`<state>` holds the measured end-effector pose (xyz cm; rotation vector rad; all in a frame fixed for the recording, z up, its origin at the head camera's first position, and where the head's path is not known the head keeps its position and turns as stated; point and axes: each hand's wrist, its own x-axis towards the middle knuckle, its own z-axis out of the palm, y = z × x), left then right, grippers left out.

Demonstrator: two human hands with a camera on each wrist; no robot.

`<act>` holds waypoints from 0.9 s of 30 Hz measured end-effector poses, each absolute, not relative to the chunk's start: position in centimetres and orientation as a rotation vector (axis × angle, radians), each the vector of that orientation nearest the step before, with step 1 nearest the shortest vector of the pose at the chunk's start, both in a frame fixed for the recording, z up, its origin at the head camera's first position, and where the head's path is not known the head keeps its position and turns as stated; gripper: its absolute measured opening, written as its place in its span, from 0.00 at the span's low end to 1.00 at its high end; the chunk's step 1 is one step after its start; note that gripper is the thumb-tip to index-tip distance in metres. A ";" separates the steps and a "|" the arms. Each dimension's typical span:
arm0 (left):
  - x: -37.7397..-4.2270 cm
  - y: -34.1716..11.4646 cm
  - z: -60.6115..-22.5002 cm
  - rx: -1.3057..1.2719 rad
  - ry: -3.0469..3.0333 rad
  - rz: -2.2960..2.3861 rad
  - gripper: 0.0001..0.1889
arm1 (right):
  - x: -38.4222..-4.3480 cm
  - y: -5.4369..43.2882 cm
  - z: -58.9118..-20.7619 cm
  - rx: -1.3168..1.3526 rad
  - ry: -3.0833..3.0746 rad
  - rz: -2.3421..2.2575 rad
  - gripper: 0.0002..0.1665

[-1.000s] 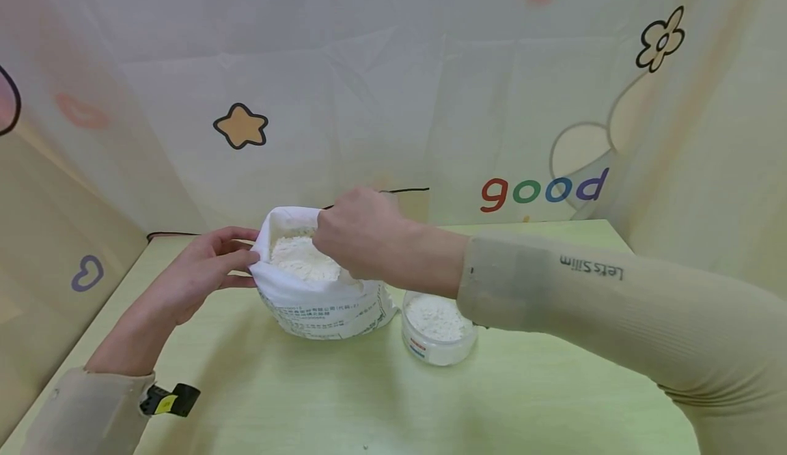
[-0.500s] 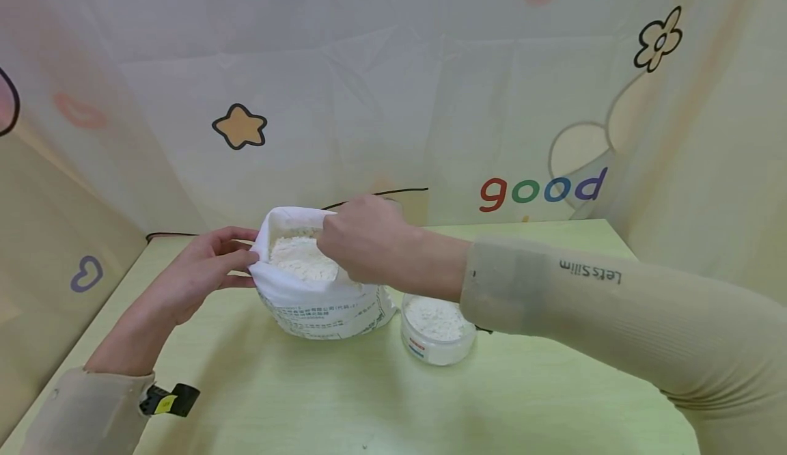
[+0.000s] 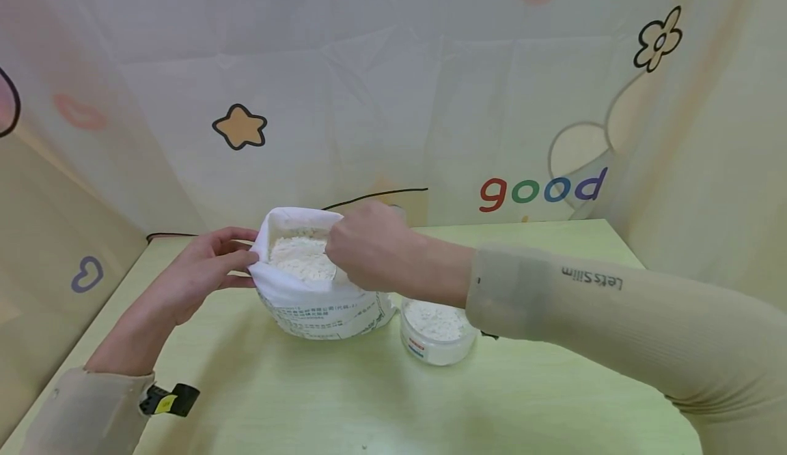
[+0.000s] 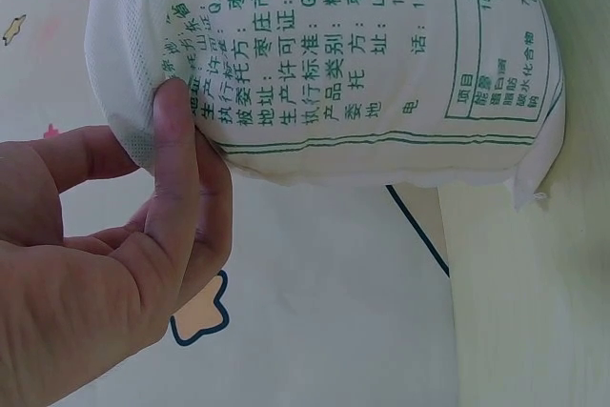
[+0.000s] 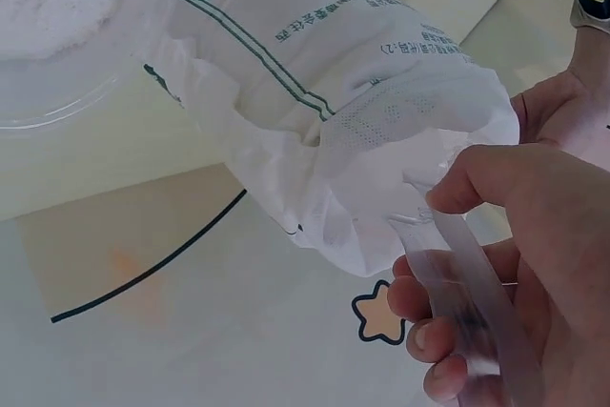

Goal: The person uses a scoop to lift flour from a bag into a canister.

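Left of the tub, the left grip pinches the bag; the right grip, curled round a clear handle, should lift slowly and level.

There are two hands, one bag, one tub and one clear utensil.

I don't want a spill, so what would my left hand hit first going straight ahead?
The bag: your left hand pinches its rim, so going straight on would likely push that side toward the powder.
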<state>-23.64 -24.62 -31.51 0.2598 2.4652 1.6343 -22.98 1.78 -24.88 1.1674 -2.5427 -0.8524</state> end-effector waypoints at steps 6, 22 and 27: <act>-23.7 -24.6 -31.5 0.252 2.478 1.622 0.26 | -23.0 2.3 -25.5 1.126 -2.551 -0.869 0.10; -23.7 -24.6 -31.6 0.259 2.473 1.631 0.27 | -22.2 3.2 -26.6 0.977 -2.499 -1.033 0.11; -23.8 -24.6 -31.7 0.267 2.475 1.627 0.27 | -22.2 3.7 -27.1 0.955 -2.523 -1.005 0.13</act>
